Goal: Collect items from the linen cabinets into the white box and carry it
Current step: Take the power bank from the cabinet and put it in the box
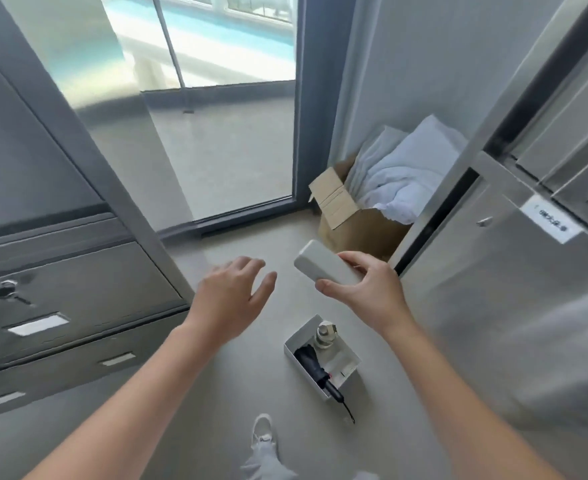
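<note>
Right hand [365, 289] grips a smooth white round-edged rectangular block [322, 265]. Left hand [232, 294] is empty, fingers spread. Small white open-top box [349, 356] sits on the floor beneath, holding a black-handled tool [311, 363] and a metal fitting [325, 336]. Advice: lower the block flat into the bare corner at the box's 3 o'clock.

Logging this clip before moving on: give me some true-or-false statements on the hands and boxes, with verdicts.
1. The right hand grips a pale block. True.
2. The left hand holds a towel. False: it is open, holding nothing.
3. The white box sits on the floor. True.
4. The white box is empty. False: a black tool and a pale item lie in it.
5. The cardboard box holds white linen. True.
</note>
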Demonstrator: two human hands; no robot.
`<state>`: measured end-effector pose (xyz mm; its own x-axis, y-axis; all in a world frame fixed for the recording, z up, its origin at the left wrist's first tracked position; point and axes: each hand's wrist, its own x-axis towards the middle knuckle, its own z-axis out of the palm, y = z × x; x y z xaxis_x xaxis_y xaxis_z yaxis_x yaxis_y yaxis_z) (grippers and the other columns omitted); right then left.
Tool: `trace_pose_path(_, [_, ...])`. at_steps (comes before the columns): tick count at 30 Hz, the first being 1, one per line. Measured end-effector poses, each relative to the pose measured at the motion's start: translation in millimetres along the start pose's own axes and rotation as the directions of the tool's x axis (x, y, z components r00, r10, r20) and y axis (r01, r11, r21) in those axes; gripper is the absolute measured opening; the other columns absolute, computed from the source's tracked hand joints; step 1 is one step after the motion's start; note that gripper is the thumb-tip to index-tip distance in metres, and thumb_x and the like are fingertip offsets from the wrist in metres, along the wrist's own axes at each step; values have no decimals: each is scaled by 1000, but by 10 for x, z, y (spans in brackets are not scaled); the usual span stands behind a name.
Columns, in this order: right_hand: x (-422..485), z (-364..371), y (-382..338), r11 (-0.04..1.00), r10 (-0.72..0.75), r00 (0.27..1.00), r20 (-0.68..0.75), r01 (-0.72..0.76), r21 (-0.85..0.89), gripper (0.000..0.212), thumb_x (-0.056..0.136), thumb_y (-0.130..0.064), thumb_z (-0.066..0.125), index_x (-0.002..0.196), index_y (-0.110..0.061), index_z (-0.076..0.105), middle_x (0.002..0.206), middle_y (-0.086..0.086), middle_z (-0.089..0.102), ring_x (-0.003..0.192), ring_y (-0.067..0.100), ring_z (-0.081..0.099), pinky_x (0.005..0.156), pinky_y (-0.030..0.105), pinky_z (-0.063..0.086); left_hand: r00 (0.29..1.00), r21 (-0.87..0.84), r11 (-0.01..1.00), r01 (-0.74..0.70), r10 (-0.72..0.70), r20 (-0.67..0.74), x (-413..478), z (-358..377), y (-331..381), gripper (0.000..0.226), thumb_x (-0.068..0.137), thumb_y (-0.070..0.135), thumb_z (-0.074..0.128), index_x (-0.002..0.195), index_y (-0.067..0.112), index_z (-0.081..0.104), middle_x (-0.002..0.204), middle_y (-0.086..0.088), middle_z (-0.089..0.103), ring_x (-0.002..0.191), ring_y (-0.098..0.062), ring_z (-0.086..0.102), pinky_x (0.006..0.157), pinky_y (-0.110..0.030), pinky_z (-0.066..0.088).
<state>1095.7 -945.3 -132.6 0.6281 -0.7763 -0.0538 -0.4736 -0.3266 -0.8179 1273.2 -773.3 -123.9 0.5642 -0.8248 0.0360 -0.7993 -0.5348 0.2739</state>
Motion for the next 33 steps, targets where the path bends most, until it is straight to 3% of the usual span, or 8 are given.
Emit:
trace_pose_path(5, [89, 56, 394, 984, 180, 983, -46, -180, 8, 77, 58, -66, 85, 124, -30, 69, 111, -15, 71, 104, 4, 65, 93, 35, 56, 989, -36, 992, -120, 122, 84, 410, 296, 100, 46, 100, 52, 36, 123, 23, 62, 124, 4, 65, 109, -25, 62, 94, -38, 42])
trace_pose_path(13, [46, 137, 792, 949, 311, 950, -20, -309, 59, 78, 58, -66, 84, 123, -27, 69, 115, -9, 73, 107, 10, 67, 96, 38, 54, 971, 5, 989, -149, 145, 188, 395, 499, 192, 45, 100, 51, 36, 124, 23, 62, 124, 6, 64, 108, -22, 62, 93, -35, 41])
trace_pose_path(18, [26, 123, 947, 929, 351, 935, -46, -342, 141, 61, 56, -66, 81, 106, -33, 73, 93, -19, 74, 89, 0, 68, 77, 28, 53, 964, 41, 983, -179, 167, 206, 460, 543, 345, 46, 100, 52, 34, 124, 24, 61, 125, 7, 64, 108, -21, 62, 92, -34, 41])
trace_pose_path(22, [35, 194, 1080, 897, 411, 911, -49, -393, 202, 47, 60, -60, 84, 99, -36, 71, 92, -20, 73, 88, -1, 67, 76, 27, 54, 949, 68, 976, -207, 184, 256, 427, 628, 382, 48, 99, 54, 31, 125, 25, 60, 125, 9, 63, 107, -20, 62, 92, -33, 41])
trace_pose_path(27, [-32, 363, 1251, 843, 515, 851, -108, -478, 248, 48, 63, -57, 85, 102, -33, 73, 93, -18, 73, 88, 0, 67, 75, 26, 52, 906, 72, 952, -297, 257, 336, 611, 856, 274, 47, 100, 53, 33, 125, 25, 61, 124, 8, 64, 107, -21, 63, 91, -34, 41])
trace_pose_path(33, [-179, 702, 1495, 732, 678, 702, -218, -616, 291, 40, 50, -70, 73, 81, -47, 63, 84, -28, 68, 79, -15, 62, 64, 16, 43, 781, -44, 890, -454, 421, 462, 910, 1455, 194, 43, 100, 51, 36, 121, 24, 62, 118, 5, 67, 103, -23, 64, 88, -35, 44])
